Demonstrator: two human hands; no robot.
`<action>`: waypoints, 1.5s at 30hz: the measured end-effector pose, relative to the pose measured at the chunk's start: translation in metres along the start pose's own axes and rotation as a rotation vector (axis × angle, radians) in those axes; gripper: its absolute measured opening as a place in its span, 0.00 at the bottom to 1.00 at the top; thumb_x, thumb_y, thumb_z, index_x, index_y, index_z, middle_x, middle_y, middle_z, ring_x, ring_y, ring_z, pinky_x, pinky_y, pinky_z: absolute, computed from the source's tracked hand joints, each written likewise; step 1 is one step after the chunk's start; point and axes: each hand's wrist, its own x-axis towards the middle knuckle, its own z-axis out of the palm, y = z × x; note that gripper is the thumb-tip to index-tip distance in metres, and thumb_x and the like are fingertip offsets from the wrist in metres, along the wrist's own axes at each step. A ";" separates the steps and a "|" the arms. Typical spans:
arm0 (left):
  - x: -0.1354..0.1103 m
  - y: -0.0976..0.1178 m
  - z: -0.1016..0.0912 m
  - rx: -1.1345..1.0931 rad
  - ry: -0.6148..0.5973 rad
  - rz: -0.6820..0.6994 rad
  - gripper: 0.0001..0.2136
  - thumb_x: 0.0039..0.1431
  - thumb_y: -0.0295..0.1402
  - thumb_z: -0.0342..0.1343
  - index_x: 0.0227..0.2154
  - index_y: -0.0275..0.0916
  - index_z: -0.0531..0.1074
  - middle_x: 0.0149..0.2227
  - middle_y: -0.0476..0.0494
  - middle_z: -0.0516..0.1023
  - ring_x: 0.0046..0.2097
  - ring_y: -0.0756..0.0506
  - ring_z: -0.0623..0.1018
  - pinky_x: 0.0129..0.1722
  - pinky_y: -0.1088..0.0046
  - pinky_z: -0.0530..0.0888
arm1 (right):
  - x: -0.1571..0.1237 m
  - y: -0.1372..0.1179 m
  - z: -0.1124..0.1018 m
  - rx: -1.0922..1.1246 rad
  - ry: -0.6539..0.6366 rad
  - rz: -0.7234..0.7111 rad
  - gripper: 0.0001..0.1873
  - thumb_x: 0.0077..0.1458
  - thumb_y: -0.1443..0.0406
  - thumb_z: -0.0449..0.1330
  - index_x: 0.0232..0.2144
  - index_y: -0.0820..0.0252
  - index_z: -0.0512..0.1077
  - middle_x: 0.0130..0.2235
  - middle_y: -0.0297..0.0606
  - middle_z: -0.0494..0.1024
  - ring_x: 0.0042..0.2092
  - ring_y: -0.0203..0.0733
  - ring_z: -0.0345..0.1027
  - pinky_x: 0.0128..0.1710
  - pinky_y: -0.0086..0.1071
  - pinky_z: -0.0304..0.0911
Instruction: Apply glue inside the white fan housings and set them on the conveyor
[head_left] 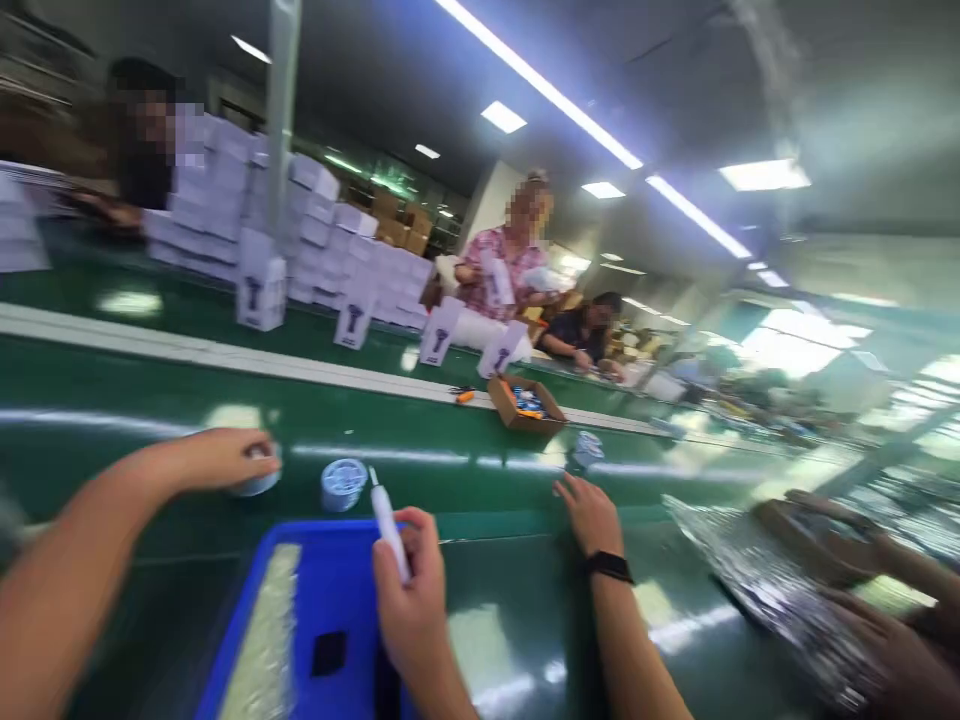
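Observation:
My left hand (232,455) reaches in from the left, its fingers closed over a pale round part (259,484) on the green belt. Between my hands sits a similar light-blue round part (344,485) with a spoked top. My right hand (412,585) grips a white pen-shaped tool (390,530), its thin tip pointing up close to that part. Under my right hand lies a blue tray (251,600), with a strip of pale material (266,630) and a small black square (328,654) in it.
A co-worker's hand with a black wristband (596,520) is near another round part (589,450). At right, other hands are by crinkled clear wrap (772,590). A cardboard box (525,415) of small items, orange-handled pliers (465,396) and stacked white boxes (217,190) stand beyond.

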 end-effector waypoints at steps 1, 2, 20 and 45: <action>0.001 0.003 -0.004 0.190 -0.117 0.017 0.06 0.36 0.33 0.63 0.19 0.39 0.73 0.20 0.52 0.74 0.26 0.49 0.69 0.28 0.79 0.60 | -0.002 0.000 0.000 0.003 -0.017 -0.005 0.11 0.54 0.59 0.56 0.37 0.59 0.67 0.23 0.26 0.64 0.22 0.31 0.57 0.20 0.23 0.56; 0.003 0.006 -0.007 0.299 -0.148 0.040 0.07 0.40 0.36 0.60 0.24 0.39 0.75 0.25 0.50 0.77 0.28 0.48 0.71 0.29 0.78 0.62 | -0.003 0.001 0.000 0.003 -0.036 -0.015 0.09 0.54 0.59 0.57 0.34 0.59 0.67 0.23 0.27 0.64 0.22 0.31 0.57 0.22 0.23 0.57; 0.001 0.021 0.036 0.783 -0.249 0.024 0.15 0.52 0.41 0.49 0.37 0.37 0.72 0.44 0.30 0.76 0.54 0.31 0.66 0.52 0.48 0.59 | -0.011 0.014 0.006 -0.027 -0.237 -0.006 0.12 0.57 0.56 0.56 0.35 0.59 0.70 0.32 0.38 0.73 0.31 0.40 0.70 0.31 0.33 0.68; 0.029 -0.021 0.051 0.585 -0.119 0.055 0.10 0.49 0.40 0.52 0.30 0.39 0.65 0.44 0.36 0.66 0.49 0.37 0.67 0.46 0.63 0.68 | 0.126 0.014 -0.021 -0.373 -0.828 -0.430 0.08 0.47 0.69 0.62 0.23 0.48 0.75 0.41 0.31 0.80 0.39 0.45 0.73 0.47 0.46 0.66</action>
